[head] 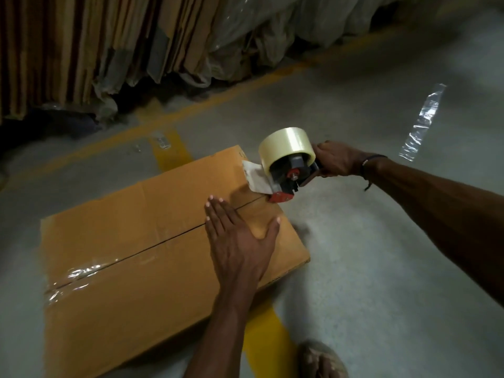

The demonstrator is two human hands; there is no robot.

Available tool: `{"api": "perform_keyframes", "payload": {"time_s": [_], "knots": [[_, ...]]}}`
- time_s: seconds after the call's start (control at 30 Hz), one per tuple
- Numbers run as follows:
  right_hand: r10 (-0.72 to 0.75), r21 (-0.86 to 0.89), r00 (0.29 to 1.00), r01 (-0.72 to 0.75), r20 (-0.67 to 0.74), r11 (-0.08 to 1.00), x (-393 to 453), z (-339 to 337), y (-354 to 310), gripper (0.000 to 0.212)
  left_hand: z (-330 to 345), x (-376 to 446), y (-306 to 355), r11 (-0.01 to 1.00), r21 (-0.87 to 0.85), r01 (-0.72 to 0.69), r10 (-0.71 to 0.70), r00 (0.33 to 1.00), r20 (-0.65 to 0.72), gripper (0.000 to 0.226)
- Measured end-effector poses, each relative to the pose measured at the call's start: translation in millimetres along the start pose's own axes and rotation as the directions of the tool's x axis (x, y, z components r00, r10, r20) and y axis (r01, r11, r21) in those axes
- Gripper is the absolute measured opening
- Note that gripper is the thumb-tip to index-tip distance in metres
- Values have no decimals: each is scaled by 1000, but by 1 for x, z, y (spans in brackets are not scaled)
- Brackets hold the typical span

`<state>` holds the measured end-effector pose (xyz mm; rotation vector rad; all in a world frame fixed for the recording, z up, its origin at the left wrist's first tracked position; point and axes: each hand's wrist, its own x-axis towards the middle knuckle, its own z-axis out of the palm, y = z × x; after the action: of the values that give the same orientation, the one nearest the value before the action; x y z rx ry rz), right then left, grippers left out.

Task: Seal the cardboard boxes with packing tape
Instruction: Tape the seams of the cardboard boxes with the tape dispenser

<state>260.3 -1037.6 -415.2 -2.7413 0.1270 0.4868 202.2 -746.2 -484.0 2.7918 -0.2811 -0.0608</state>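
A sandalled foot (321, 361) sits nearest, at the bottom edge on the concrete floor (368, 255). The cardboard box (136, 255) lies flat on that floor across a yellow line (261, 334), its two top flaps meeting in a seam that already carries clear tape over its near-left end. The left hand (240, 236) presses flat on the seam near the far-right end, fingers (215, 211) straight and spread, gripping nothing. The right hand (335, 162) is wrapped around the handle of the tape dispenser (286, 175), whose red nose touches the box's right edge at the seam.

Risks, as I judge them: if the left hand eases off, the flaps could spring apart and the tape would bridge a gap. The paper label (255, 178) beside the roll could snag the strip. A skewed pull would wrinkle the tape, as at the near end. A loose strip of tape (422, 124) lies well apart on the floor.
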Motion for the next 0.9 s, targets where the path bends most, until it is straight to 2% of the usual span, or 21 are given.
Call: {"api": "perform_keyframes", "payload": {"time_s": [0.07,0.13,0.2,0.23,0.37,0.47,0.63,0.7,0.77,0.9], "knots": [[36,66,999,-36,1,997,4,9,7,25,1,2,0,1000,-5,4,-4,1000,10,127],[71,126,997,-72,9,989,10,10,9,50,0,3,-1,1000,-16,4,-4,1000,15,124],[26,75,1000,-27,12,997,13,7,9,76,-3,5,1,999,-53,-7,8,1000,20,119],[-2,44,1000,1,18,999,13,7,9,82,-4,6,4,997,-76,-31,33,999,24,119],[-35,83,999,32,36,996,19,9,17,70,2,10,31,972,-132,-196,201,979,30,124],[-24,108,999,20,36,994,23,9,23,60,11,12,37,976,-82,-201,203,979,12,125],[-147,24,989,147,3,989,17,-2,21,47,13,12,36,978,-41,-205,205,979,8,113],[-132,-21,991,132,3,991,16,-6,21,58,13,12,37,978,-55,-203,203,979,6,114],[-103,-35,995,103,1,994,16,-9,26,80,14,12,37,978,-66,-197,198,980,8,115],[-98,-80,994,93,-56,992,20,-8,28,84,14,13,36,973,-83,-217,217,976,-10,116]]}}
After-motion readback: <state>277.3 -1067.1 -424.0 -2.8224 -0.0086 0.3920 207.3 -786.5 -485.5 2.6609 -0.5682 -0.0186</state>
